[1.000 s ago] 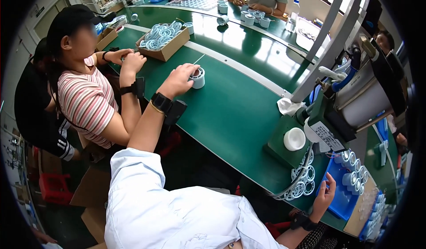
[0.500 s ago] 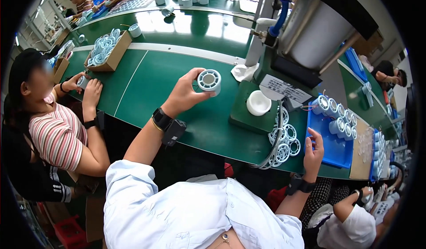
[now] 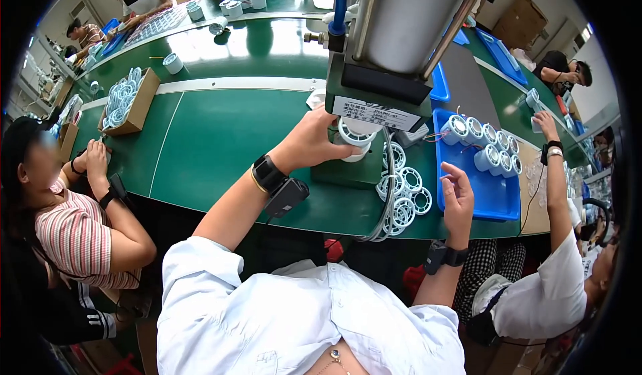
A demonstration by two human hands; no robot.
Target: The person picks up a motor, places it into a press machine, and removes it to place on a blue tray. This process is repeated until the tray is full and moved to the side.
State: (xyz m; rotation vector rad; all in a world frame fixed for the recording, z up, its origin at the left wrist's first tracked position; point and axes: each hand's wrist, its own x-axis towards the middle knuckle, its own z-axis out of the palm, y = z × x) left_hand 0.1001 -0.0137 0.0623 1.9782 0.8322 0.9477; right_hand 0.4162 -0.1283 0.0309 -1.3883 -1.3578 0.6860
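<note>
The left hand [image 3: 304, 139] holds the pale-blue housing [image 3: 348, 136], best seated level on the white cup [image 3: 356, 157], then released before pressing; the right hand [image 3: 458, 202] hangs empty, half-curled.

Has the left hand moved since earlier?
Yes, rightward: earlier left of the press's green base, the left hand now holds the pale blue cylinder over it.

The worktop [image 3: 234, 134] is smooth and glossy green, and the blue tray [image 3: 487, 198] on it is shiny plastic. The pale-blue housing [image 3: 352, 139] and loose rings [image 3: 405, 202] look like smooth plastic, the cardboard box [image 3: 142, 109] matt. The large cylinder [image 3: 400, 30] appears to be satin metal, though glare blurs its finish.
</note>
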